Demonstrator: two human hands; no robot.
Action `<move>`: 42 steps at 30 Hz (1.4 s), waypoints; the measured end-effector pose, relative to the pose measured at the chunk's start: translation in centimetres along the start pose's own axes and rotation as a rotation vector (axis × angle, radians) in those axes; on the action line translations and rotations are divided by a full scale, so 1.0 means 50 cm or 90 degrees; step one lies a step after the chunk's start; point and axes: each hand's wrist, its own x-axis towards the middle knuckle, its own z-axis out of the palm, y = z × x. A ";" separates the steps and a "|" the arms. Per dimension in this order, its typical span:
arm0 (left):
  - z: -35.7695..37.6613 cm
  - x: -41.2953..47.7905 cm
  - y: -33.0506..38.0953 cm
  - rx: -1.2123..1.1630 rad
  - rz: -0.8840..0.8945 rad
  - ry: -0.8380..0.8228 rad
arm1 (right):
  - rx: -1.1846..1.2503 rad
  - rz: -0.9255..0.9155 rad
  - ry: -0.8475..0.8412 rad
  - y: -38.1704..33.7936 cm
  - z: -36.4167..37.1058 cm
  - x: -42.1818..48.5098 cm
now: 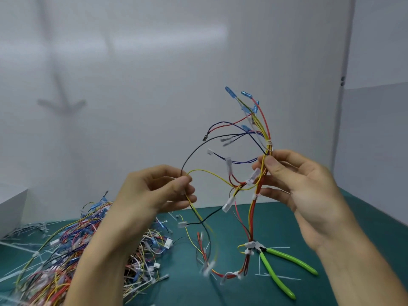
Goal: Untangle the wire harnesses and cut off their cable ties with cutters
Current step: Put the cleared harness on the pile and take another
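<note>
I hold one wire harness (254,208) up in the air with both hands. My right hand (295,184) pinches its main bundle of yellow and red wires just below a white cable tie (268,143). My left hand (159,188) pinches a yellow and a black strand that loop off to the left. Blue-sleeved terminals (229,92) fan out at the top. The lower end hangs down to the green mat with more white ties (249,251). Green-handled cutters (284,268) lie on the mat at the right, untouched.
A large tangled pile of harnesses (72,246) covers the mat at the left, partly behind my left forearm. Cut white tie scraps (278,277) lie around the cutters. A white box (11,208) stands at the far left. White walls enclose the green mat (344,217).
</note>
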 end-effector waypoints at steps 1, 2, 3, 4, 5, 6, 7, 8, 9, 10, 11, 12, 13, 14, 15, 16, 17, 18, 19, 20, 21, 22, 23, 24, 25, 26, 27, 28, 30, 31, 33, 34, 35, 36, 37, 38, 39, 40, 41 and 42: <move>-0.002 -0.001 0.001 -0.033 0.000 0.009 | 0.002 0.003 -0.002 0.000 0.000 0.000; -0.004 -0.001 0.002 -0.061 0.000 0.019 | 0.003 0.007 -0.004 -0.001 0.000 -0.001; -0.005 -0.002 0.004 -0.076 0.004 0.029 | 0.002 0.011 -0.005 -0.001 0.000 -0.001; -0.007 -0.002 0.006 -0.074 0.012 0.038 | -0.001 0.014 -0.005 -0.001 -0.001 -0.001; -0.008 -0.002 0.008 -0.055 0.022 0.043 | -0.006 0.016 -0.003 -0.001 -0.001 -0.001; -0.009 -0.002 0.009 -0.028 0.033 0.041 | -0.012 0.016 0.000 -0.001 -0.002 -0.001; -0.010 -0.002 0.011 -0.003 0.044 0.036 | -0.019 0.016 0.005 -0.002 -0.003 -0.001; -0.010 -0.002 0.012 0.014 0.054 0.030 | -0.026 0.014 0.010 -0.002 -0.003 0.000; -0.010 -0.002 0.013 0.024 0.062 0.024 | -0.033 0.012 0.017 -0.002 -0.003 0.000; -0.009 -0.002 0.014 0.031 0.069 0.020 | -0.039 0.009 0.026 -0.003 -0.003 0.001; -0.008 -0.002 0.016 0.035 0.074 0.018 | -0.043 0.005 0.037 -0.003 -0.004 0.001; -0.007 -0.002 0.018 0.035 0.077 0.020 | -0.045 0.002 0.048 -0.003 -0.004 0.002; -0.006 -0.002 0.019 0.032 0.077 0.026 | -0.046 -0.001 0.059 -0.004 -0.005 0.002; -0.005 -0.002 0.021 0.028 0.075 0.032 | -0.044 -0.002 0.070 -0.005 -0.006 0.002; -0.004 -0.002 0.022 0.026 0.070 0.037 | -0.041 -0.003 0.081 -0.005 -0.006 0.002; -0.004 -0.002 0.022 0.025 0.063 0.039 | -0.040 -0.005 0.091 -0.005 -0.007 0.002; -0.003 -0.002 0.022 0.027 0.054 0.040 | -0.040 -0.009 0.100 -0.005 -0.006 0.002; -0.002 -0.002 0.021 0.033 0.046 0.042 | -0.042 -0.014 0.108 -0.004 -0.005 0.002; -0.001 -0.002 0.020 0.040 0.039 0.042 | -0.042 -0.018 0.114 -0.004 -0.004 0.001; 0.000 -0.002 0.019 0.046 0.034 0.041 | -0.041 -0.021 0.117 -0.004 -0.003 0.001; 0.001 -0.002 0.018 0.052 0.028 0.037 | -0.037 -0.021 0.116 -0.004 -0.002 0.001; 0.002 -0.002 0.017 0.060 0.024 0.032 | -0.030 -0.019 0.113 -0.004 -0.001 0.001; 0.003 -0.002 0.016 0.070 0.020 0.025 | -0.023 -0.014 0.108 -0.005 -0.001 0.000; 0.005 -0.003 0.017 0.082 0.014 0.014 | -0.017 -0.010 0.104 -0.005 -0.002 0.000; 0.007 -0.004 0.017 0.097 0.005 0.001 | -0.013 -0.006 0.099 -0.006 -0.003 0.000; 0.010 -0.004 0.017 0.114 -0.007 -0.013 | -0.009 -0.003 0.095 -0.006 -0.003 0.000; 0.013 -0.005 0.017 0.132 -0.021 -0.028 | -0.003 0.001 0.091 -0.007 -0.004 -0.001; 0.016 -0.006 0.016 0.149 -0.036 -0.045 | 0.002 0.006 0.087 -0.007 -0.004 -0.001; 0.024 -0.007 0.014 0.175 -0.058 -0.080 | 0.010 0.011 0.075 -0.008 -0.004 -0.001; 0.029 -0.007 0.013 0.186 -0.064 -0.094 | 0.014 0.012 0.066 -0.009 -0.003 -0.002; 0.041 -0.007 0.011 0.211 -0.050 -0.095 | 0.023 0.008 0.046 -0.010 -0.002 -0.004; 0.049 -0.006 0.010 0.218 -0.020 -0.076 | 0.027 0.005 0.038 -0.011 0.001 -0.006; 0.056 -0.005 0.011 0.216 0.026 -0.042 | 0.029 0.001 0.030 -0.011 0.005 -0.008; 0.063 -0.005 0.013 0.201 0.079 0.002 | 0.031 -0.004 0.024 -0.011 0.010 -0.011; 0.069 -0.005 0.018 0.175 0.128 0.045 | 0.031 -0.009 0.017 -0.010 0.016 -0.013; 0.074 -0.006 0.023 0.148 0.162 0.071 | 0.028 -0.015 0.007 -0.009 0.021 -0.015; 0.078 -0.008 0.028 0.128 0.180 0.075 | 0.017 -0.025 -0.009 -0.009 0.028 -0.019; 0.082 -0.011 0.032 0.120 0.182 0.063 | -0.002 -0.039 -0.027 -0.008 0.035 -0.022; 0.085 -0.014 0.035 0.120 0.172 0.044 | -0.023 -0.057 -0.048 -0.007 0.042 -0.026; 0.090 -0.016 0.036 0.119 0.157 0.027 | -0.043 -0.080 -0.070 -0.006 0.049 -0.030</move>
